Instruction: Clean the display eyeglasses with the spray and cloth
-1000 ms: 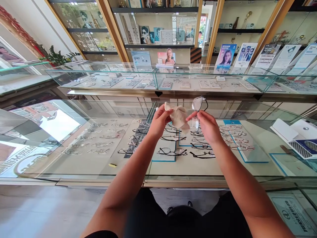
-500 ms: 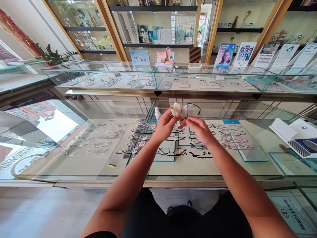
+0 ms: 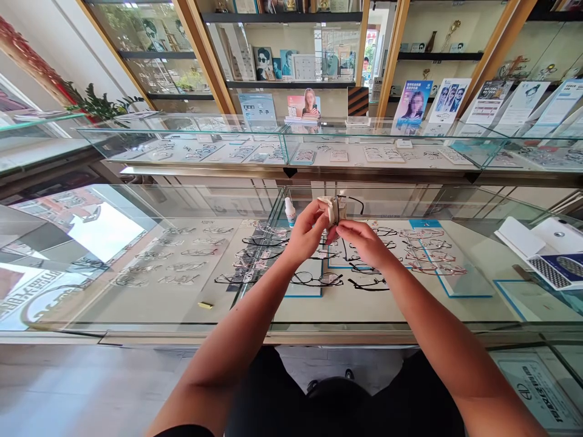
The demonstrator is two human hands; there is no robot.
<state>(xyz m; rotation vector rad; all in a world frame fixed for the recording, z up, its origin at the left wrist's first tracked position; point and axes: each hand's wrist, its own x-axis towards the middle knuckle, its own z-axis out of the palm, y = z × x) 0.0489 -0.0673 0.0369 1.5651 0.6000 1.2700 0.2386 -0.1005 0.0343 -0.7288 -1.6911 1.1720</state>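
My left hand (image 3: 311, 229) is closed on a pale cloth (image 3: 331, 209), which is folded around part of a pair of dark-framed glasses (image 3: 354, 199). Pinched at the lower edge of that frame are the fingers of my right hand (image 3: 364, 241). The glasses are held above the glass counter, turned on their side, with one curved temple sticking out to the right. A small white spray bottle (image 3: 289, 212) stands just left of the cloth, behind my left hand.
Rows of glasses (image 3: 316, 278) lie in the glass counter (image 3: 364, 326) below my hands. An opened white case (image 3: 555, 249) is at the right, a small yellow object (image 3: 205, 305) at the left. Behind stand a second glass showcase (image 3: 204, 167) and upright leaflets (image 3: 412, 106).
Both hands have moved slightly down, my right hand also a little left. The cloth now wraps closer over the glasses, whose frame has turned and shifted left.
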